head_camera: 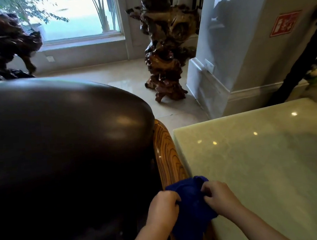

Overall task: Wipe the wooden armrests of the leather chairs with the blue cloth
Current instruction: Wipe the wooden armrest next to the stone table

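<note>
Both hands, left hand and right hand, pinch the bunched blue cloth by opposite sides, over the near end of the wooden armrest. Soft and light, it should fold easily into a pad; gripping its gathered edges looks best. Leather chair lies left, a pale stone table just beside the armrest's right edge.

A red sign with white pictograms and marks is fixed on the pale wall at upper right. Its characters are too blurred to read. No other writing shows.
</note>
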Demonstrator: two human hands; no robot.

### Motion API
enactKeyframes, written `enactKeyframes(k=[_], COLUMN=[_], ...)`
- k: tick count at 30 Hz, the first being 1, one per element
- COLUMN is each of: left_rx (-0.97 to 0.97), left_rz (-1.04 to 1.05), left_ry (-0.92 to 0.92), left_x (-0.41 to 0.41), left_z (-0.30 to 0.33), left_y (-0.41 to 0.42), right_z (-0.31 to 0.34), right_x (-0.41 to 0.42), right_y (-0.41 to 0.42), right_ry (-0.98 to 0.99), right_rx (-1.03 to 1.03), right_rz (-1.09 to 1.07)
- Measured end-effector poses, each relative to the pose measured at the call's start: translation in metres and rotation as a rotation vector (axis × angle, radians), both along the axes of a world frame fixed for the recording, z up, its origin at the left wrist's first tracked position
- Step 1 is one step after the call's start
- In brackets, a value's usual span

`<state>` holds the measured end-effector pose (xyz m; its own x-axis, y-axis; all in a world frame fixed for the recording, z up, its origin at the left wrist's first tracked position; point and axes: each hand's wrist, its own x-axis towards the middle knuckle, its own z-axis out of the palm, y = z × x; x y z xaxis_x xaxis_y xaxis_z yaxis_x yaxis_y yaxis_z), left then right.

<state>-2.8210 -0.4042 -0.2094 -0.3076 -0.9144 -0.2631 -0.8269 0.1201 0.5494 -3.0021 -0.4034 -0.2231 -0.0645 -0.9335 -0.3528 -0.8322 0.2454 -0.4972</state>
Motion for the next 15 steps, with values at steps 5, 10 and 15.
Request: enactKeyframes(k=[5,10,15], left_rx=[0.060,-0.017,-0.138], left_rz=[0.106,0.182,0.280], left_ry=[0.013,0.078,0.122], left_x=[0.031,0.065,0.111], left_z=[0.045,0.136,0.246], left_y=[0.015,0.017,0.040], right_z=[0.057,0.152,0.266], right_x=[0.005,0.021,0.057], right_y=[0.013,0.011,0.021], right_ry=[0.028,0.011,-0.027], right_rx=[0.002,-0.090,-0.259], right_rz=[0.082,0.156,0.275])
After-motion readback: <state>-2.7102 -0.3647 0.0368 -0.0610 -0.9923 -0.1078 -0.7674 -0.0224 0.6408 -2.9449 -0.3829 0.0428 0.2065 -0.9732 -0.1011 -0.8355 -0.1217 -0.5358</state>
